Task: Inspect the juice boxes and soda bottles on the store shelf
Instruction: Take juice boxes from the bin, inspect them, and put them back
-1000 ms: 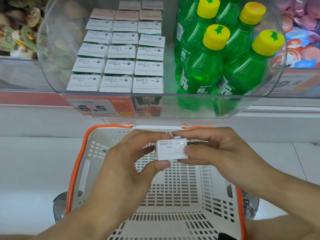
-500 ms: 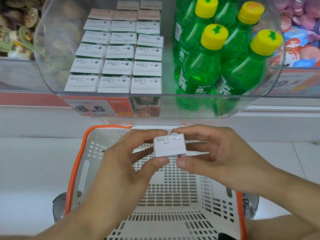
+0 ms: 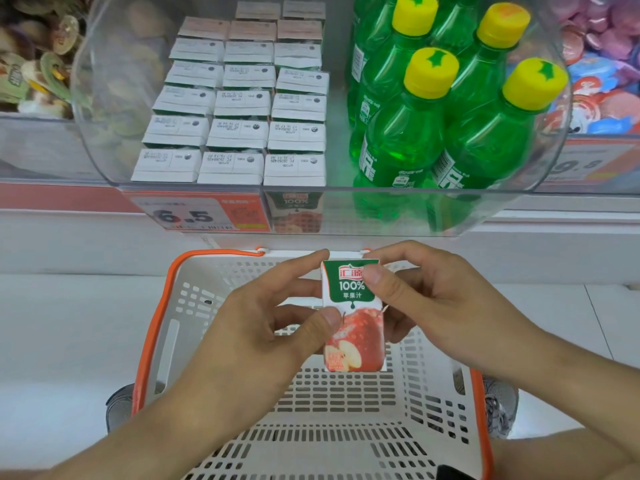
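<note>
Both hands hold one small apple juice box [image 3: 356,327] above the basket, its front with the green label and red apple turned towards me. My left hand [image 3: 263,327] pinches its left edge with the thumb on the front. My right hand [image 3: 440,303] grips the top right corner. On the shelf, several rows of white-topped juice boxes [image 3: 235,133] fill the left of a clear bin [image 3: 346,209]. Green soda bottles [image 3: 433,133] with yellow caps stand in its right half.
A white shopping basket with an orange rim [image 3: 156,323] sits below my hands. An orange price tag reading 6.5 [image 3: 194,216] hangs under the juice boxes. Snack packs [image 3: 31,71] lie far left and round jelly cups [image 3: 602,81] far right.
The juice box has been tipped upright: its white printed top faced me before, now its apple front does. Both hands kept their hold and shifted their fingers.
</note>
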